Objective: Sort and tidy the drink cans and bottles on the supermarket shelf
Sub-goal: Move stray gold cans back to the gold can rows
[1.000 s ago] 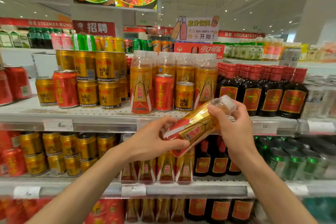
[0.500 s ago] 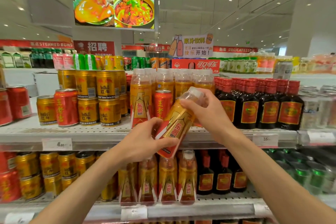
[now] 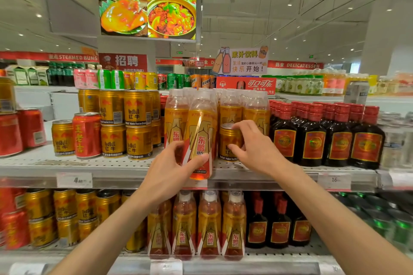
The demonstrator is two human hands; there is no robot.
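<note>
My left hand (image 3: 169, 169) grips the lower part of an orange drink bottle (image 3: 199, 131) with a gold and red label. The bottle stands upright at the front edge of the upper shelf (image 3: 111, 165), in front of a row of the same bottles (image 3: 230, 107). My right hand (image 3: 252, 147) curls round a small gold Red Bull can (image 3: 228, 138) that stands among those bottles, fingers on its top rim and thumb low on its side.
Stacked gold Red Bull cans (image 3: 125, 123) and a red can (image 3: 86, 134) stand to the left. Dark bottles with red caps (image 3: 312, 136) fill the right. The lower shelf holds more orange bottles (image 3: 207, 225), gold cans (image 3: 67, 214) and dark bottles (image 3: 279, 227).
The bottle went from tilted in both hands to upright at the upper shelf. My right hand left its cap and moved onto the gold can.
</note>
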